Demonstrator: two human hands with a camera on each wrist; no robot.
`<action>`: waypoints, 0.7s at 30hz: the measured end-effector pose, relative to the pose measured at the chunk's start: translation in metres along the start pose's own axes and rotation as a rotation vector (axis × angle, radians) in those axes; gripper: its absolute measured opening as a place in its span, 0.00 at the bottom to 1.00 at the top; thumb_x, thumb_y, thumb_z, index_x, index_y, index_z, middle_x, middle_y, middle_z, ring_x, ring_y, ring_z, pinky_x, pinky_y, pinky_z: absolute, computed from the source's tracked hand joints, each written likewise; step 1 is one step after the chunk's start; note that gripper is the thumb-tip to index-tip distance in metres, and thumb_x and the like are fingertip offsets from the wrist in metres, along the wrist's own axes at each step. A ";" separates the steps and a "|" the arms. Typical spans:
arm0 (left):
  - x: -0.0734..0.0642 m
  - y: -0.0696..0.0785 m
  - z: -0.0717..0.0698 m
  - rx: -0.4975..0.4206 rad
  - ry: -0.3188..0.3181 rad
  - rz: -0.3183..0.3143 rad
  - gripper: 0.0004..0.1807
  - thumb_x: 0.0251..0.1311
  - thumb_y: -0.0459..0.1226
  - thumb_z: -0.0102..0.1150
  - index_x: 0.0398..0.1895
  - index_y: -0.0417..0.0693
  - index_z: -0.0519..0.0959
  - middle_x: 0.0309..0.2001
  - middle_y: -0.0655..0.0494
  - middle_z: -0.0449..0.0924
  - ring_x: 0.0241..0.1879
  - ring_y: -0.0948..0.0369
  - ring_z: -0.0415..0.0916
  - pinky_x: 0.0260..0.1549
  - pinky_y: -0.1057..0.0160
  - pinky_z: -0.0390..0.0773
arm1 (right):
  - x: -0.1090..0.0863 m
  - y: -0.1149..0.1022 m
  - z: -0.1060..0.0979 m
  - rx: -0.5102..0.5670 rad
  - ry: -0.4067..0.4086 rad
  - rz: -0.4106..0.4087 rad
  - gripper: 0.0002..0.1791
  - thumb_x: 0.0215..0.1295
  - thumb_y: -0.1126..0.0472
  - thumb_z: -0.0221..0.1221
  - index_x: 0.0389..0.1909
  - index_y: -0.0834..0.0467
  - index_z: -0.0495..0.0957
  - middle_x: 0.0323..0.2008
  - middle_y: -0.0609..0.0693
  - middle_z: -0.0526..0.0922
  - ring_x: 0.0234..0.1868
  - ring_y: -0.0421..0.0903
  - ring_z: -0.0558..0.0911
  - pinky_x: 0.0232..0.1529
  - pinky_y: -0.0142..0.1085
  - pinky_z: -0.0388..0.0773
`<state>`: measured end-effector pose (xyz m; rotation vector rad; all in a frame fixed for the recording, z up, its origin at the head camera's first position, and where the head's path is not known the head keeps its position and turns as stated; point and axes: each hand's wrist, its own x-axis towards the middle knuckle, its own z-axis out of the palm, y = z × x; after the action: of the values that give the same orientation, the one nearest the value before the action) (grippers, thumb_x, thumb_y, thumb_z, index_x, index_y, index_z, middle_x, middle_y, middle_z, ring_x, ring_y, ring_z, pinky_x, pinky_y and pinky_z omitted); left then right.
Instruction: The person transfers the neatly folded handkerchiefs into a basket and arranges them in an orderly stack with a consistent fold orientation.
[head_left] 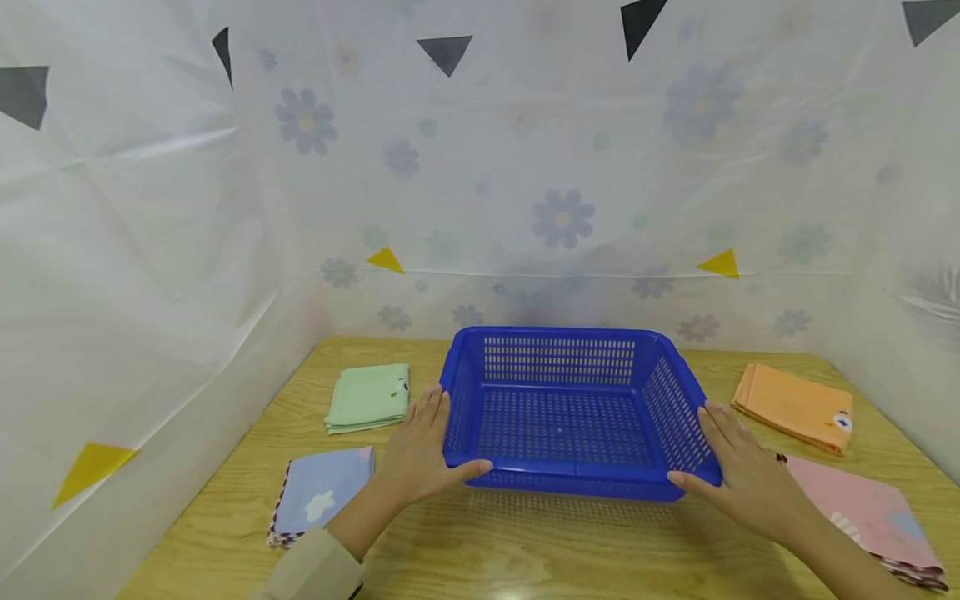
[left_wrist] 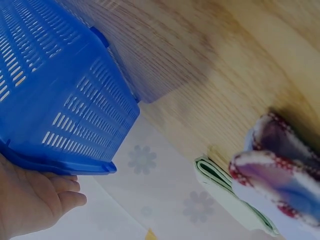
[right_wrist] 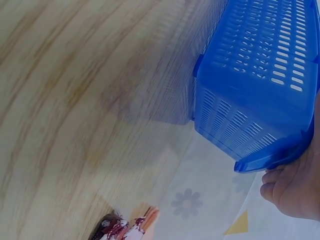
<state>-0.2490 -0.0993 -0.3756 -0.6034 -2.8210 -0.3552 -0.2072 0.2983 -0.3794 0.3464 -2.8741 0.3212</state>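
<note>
A blue plastic basket [head_left: 562, 479] with slotted walls stands upright on the wooden table. My left hand [head_left: 417, 454] rests on its left front corner, fingers extended along the side rim and thumb on the front rim. On the opposite corner, my right hand [head_left: 742, 475] lies the same way, fingers straight. Inside the basket only its bare slotted floor shows. From the left wrist, the palm and fingertips [left_wrist: 67, 192] appear against the rim. The right wrist view shows the right hand [right_wrist: 295, 192] touching the rim, partly cut off by the frame edge.
Left of the basket lie a folded green cloth [head_left: 369, 398] and a folded blue cloth [head_left: 318, 496]. On the right are a folded orange cloth [head_left: 795, 407] and a folded pink cloth [head_left: 862, 508]. A flower-patterned sheet [head_left: 480, 183] hangs behind the table [head_left: 525, 558].
</note>
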 end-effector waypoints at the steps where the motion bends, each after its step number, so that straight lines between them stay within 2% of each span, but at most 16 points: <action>1: 0.000 0.000 0.000 -0.001 0.002 0.002 0.64 0.45 0.78 0.35 0.70 0.33 0.51 0.72 0.38 0.46 0.72 0.46 0.43 0.70 0.48 0.49 | 0.000 0.000 0.000 0.000 0.001 0.000 0.53 0.60 0.37 0.53 0.70 0.69 0.44 0.70 0.70 0.46 0.70 0.69 0.47 0.54 0.71 0.57; 21: -0.001 -0.002 0.005 -0.021 0.011 -0.004 0.63 0.45 0.76 0.41 0.71 0.34 0.49 0.72 0.39 0.44 0.73 0.47 0.41 0.71 0.47 0.45 | 0.000 0.000 0.002 0.023 -0.018 0.016 0.53 0.60 0.37 0.53 0.71 0.68 0.41 0.70 0.71 0.44 0.66 0.75 0.49 0.54 0.73 0.52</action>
<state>-0.2501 -0.1004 -0.3805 -0.5983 -2.8118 -0.3888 -0.2073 0.2983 -0.3814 0.3324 -2.8947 0.3554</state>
